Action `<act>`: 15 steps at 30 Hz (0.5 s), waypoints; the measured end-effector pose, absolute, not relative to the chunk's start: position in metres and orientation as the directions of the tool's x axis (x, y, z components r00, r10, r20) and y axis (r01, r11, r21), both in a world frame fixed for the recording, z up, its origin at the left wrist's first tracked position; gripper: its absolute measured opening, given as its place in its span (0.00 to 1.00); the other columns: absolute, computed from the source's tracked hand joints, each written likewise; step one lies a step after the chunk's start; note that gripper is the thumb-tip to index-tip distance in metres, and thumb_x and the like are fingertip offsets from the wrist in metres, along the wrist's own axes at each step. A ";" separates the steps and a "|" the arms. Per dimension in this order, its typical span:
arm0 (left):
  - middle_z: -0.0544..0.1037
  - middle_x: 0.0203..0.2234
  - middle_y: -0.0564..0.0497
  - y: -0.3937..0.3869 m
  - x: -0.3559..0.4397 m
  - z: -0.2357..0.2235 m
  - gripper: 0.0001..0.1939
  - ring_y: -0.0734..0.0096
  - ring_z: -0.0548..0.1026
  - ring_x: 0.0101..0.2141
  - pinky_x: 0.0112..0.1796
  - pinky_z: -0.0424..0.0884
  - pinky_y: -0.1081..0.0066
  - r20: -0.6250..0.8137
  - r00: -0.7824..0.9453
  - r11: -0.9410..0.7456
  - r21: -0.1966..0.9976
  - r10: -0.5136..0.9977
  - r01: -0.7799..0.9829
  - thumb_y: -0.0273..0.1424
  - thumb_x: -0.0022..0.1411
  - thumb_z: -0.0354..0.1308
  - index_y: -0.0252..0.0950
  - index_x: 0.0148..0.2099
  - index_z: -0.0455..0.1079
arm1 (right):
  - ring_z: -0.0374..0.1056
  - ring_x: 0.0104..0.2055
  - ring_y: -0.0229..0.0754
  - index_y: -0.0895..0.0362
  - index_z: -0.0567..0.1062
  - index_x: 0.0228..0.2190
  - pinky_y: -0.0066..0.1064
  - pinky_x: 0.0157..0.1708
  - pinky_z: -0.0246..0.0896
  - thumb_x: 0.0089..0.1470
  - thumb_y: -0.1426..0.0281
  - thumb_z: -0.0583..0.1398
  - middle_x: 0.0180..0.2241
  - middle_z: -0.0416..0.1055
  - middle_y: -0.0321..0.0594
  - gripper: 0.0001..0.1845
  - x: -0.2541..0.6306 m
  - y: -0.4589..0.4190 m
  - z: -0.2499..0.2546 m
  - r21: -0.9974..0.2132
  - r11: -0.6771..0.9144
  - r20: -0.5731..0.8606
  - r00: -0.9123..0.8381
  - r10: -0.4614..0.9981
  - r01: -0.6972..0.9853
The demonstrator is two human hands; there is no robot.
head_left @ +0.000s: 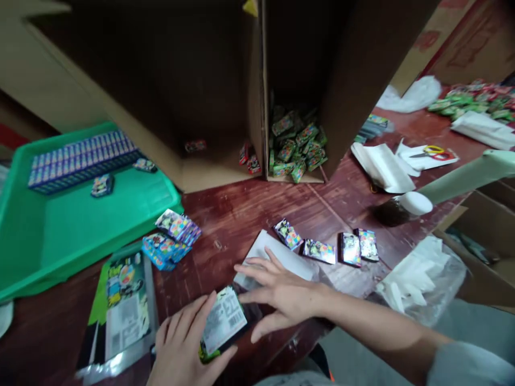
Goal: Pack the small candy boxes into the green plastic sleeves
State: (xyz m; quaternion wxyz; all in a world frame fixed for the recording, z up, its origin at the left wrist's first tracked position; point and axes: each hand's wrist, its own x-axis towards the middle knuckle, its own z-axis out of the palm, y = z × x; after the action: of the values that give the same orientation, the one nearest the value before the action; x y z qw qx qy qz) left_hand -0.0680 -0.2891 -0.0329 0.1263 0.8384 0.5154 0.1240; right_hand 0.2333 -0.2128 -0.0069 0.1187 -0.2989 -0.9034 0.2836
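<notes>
My left hand (185, 335) is closed around the left end of a printed packet (227, 319) with a barcode label, index finger along the top edge and thumb below. My right hand (277, 295) is open, fingers spread over a white paper sheet (281, 257) and close to the packet's right side. Just past the sheet lie several small printed boxes (319, 251). A larger flat printed bag (126, 305) in clear plastic rests left of my left hand. Beyond it is a pile of small blue and purple boxes (173, 238).
A green tray (108, 214) at left holds rows of small boxes. Two cardboard cartons (217, 179) stand ahead; the right one contains green boxes (298, 142). At right are scissors (434, 153), a white lamp-like arm (462, 177) and a plastic bag of white slips (420, 273).
</notes>
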 end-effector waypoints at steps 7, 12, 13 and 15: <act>0.65 0.67 0.37 -0.121 0.010 0.014 0.31 0.46 0.62 0.65 0.63 0.60 0.50 0.067 0.581 -0.574 0.276 0.811 0.771 0.43 0.68 0.57 0.36 0.68 0.61 | 0.52 0.70 0.65 0.59 0.63 0.64 0.65 0.65 0.51 0.60 0.53 0.63 0.66 0.57 0.64 0.38 0.339 -0.070 -0.001 -0.429 0.217 0.242 -0.120 0.963 0.877; 0.63 0.65 0.26 0.061 0.090 0.021 0.32 0.43 0.65 0.63 0.58 0.65 0.51 -0.031 0.421 -0.401 0.249 0.907 0.882 0.28 0.67 0.55 0.26 0.70 0.57 | 0.67 0.60 0.65 0.65 0.63 0.63 0.57 0.58 0.64 0.50 0.58 0.70 0.58 0.66 0.66 0.46 0.376 0.009 -0.022 -0.487 0.087 0.109 -0.038 0.993 0.869; 0.63 0.65 0.26 0.087 0.099 0.019 0.33 0.42 0.66 0.62 0.57 0.65 0.50 -0.039 0.403 -0.382 0.251 0.914 0.890 0.29 0.66 0.58 0.26 0.70 0.57 | 0.71 0.56 0.62 0.66 0.62 0.63 0.54 0.55 0.68 0.50 0.59 0.70 0.56 0.68 0.64 0.46 0.378 0.012 -0.023 -0.503 0.079 0.090 -0.039 0.995 0.861; 0.64 0.65 0.33 0.124 0.112 0.014 0.32 0.45 0.68 0.60 0.56 0.67 0.47 -0.045 0.420 -0.393 0.270 0.907 0.879 0.36 0.67 0.61 0.33 0.68 0.60 | 0.75 0.49 0.54 0.66 0.57 0.65 0.48 0.48 0.73 0.51 0.58 0.68 0.56 0.68 0.62 0.49 0.381 0.004 -0.023 -0.527 0.059 0.058 -0.034 0.998 0.848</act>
State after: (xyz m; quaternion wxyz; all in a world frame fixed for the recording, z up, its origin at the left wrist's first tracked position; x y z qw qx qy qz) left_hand 0.1117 0.1239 0.0143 0.1272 0.8329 0.5359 0.0545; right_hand 0.3812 0.0044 -0.0230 0.2105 -0.6624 -0.6967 0.1779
